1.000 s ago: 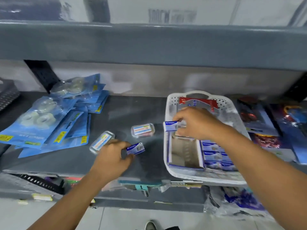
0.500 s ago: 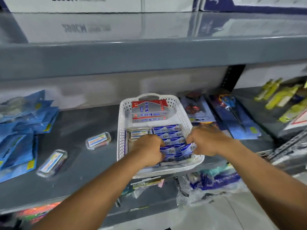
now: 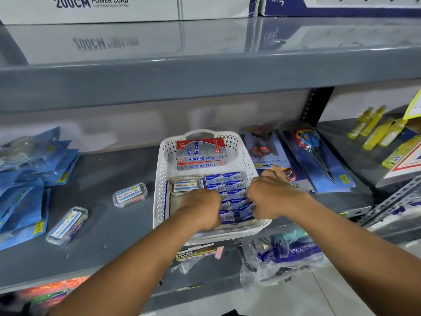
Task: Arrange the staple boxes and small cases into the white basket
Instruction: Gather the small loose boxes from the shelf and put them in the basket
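The white basket point(image 3: 160, 174) sits on the grey shelf. Inside it, blue staple boxes point(image 3: 230, 184) lie in rows on the right and a clear small case point(image 3: 185, 185) lies on the left. Red-and-grey Softek boxes point(image 3: 200, 152) fill the back. My left hand point(image 3: 202, 209) is down in the basket's front, fingers curled against a staple box point(image 3: 225, 216). My right hand point(image 3: 271, 197) grips a tilted staple box point(image 3: 246, 210) at the front right. Two more clear cases point(image 3: 129, 194) point(image 3: 67, 224) lie on the shelf to the left.
Blue tape packs point(image 3: 27, 179) are piled at the far left. Scissor packs point(image 3: 316, 160) lie right of the basket, with yellow tubes point(image 3: 376, 131) beyond. A grey shelf point(image 3: 205, 71) hangs overhead. Plastic bags point(image 3: 282, 254) sit below the shelf edge.
My left hand left the shelf by the clear cases and came into the basket with a staple box. My right hand moved to the basket's front right. The view swung right.
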### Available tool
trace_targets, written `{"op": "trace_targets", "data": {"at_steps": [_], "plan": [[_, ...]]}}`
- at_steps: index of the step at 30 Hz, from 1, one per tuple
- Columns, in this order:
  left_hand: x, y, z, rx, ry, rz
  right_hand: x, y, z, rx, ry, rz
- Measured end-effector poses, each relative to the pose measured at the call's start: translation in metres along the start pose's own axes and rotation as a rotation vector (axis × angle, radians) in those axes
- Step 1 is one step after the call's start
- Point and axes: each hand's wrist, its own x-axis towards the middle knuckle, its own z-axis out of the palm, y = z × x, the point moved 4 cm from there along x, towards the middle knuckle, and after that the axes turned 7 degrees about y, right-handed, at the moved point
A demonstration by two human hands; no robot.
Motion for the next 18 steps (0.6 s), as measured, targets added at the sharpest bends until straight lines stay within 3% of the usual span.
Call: {"op": "trace_targets", "data": {"at_steps": [9, 18], "plan": [[0.003, -0.003, -0.003, -0.123, -0.063, -0.029, 0.001, -0.007, 0.007, -0.024, 0.053, -0.027], [0.011, -0.019, 0.006, -0.358, -0.084, -0.126, 0.002, 0.007, 0.006, 0.168, 0.067, -0.017]]}}
